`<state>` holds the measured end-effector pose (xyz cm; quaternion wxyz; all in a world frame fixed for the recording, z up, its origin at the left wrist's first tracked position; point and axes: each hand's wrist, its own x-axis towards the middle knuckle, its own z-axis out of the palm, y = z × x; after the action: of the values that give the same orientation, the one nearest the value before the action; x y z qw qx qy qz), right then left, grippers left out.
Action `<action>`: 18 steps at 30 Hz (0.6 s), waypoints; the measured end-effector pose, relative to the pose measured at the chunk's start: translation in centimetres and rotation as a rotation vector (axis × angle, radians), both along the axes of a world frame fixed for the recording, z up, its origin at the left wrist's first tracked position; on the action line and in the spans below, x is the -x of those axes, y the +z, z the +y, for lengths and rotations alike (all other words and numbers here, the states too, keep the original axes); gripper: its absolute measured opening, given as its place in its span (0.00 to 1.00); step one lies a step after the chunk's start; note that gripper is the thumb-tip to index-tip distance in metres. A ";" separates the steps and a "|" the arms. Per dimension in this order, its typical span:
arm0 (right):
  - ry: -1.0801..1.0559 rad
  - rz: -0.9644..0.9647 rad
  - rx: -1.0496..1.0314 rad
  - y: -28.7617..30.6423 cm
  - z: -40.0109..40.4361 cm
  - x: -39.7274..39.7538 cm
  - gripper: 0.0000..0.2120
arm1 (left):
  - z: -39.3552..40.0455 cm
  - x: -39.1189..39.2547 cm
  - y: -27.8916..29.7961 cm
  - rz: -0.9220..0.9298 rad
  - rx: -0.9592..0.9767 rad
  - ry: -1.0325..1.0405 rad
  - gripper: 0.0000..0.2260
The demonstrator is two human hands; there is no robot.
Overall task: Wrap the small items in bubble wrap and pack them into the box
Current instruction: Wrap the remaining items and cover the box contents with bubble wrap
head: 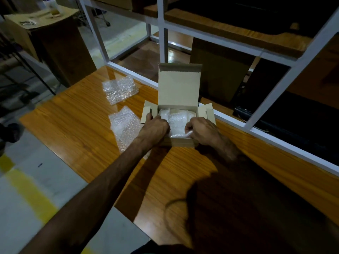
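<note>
A small cardboard box [178, 87] stands open on the wooden table [88, 129], its lid upright and side flaps spread. Bubble-wrapped items [177, 119] fill its inside. My left hand [156, 126] is at the box's left front corner, fingers curled over the wrapped bundle and the box edge. My right hand [200, 131] is at the right front, pinching the bubble wrap at the near edge of the box. What lies inside the wrap is hidden.
Two loose bubble wrap sheets lie left of the box: one far [119, 89], one near [124, 129] partly under my left forearm. A white frame partition [236, 123] runs behind the box. A brown cabinet [55, 43] stands at the far left.
</note>
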<state>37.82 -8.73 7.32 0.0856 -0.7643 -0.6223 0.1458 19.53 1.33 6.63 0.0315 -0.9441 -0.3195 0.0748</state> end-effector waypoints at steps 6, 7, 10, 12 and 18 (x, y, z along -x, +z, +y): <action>0.103 -0.073 0.122 0.9 -0.4 -0.8 0.15 | 0.6 -0.1 -0.1 0.112 0.058 -0.044 0.10; 0.130 -0.092 0.159 1.0 -0.4 -0.7 0.16 | 0.6 0.1 -0.1 0.131 0.076 -0.060 0.11; 0.210 -0.167 0.244 1.3 -0.1 -0.6 0.19 | 0.6 0.4 -0.1 0.188 0.127 -0.081 0.13; 0.225 -0.184 0.261 1.2 -0.2 -0.7 0.20 | 0.7 0.4 -0.3 0.193 0.124 -0.082 0.13; 0.159 -0.133 0.173 0.7 0.1 -1.1 0.12 | 1.6 -0.9 -0.2 0.129 0.038 -0.052 0.07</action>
<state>38.91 -8.64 8.01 -0.0336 -0.7251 -0.6703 0.1541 20.46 2.94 6.40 0.0360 -0.9457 -0.2909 0.1406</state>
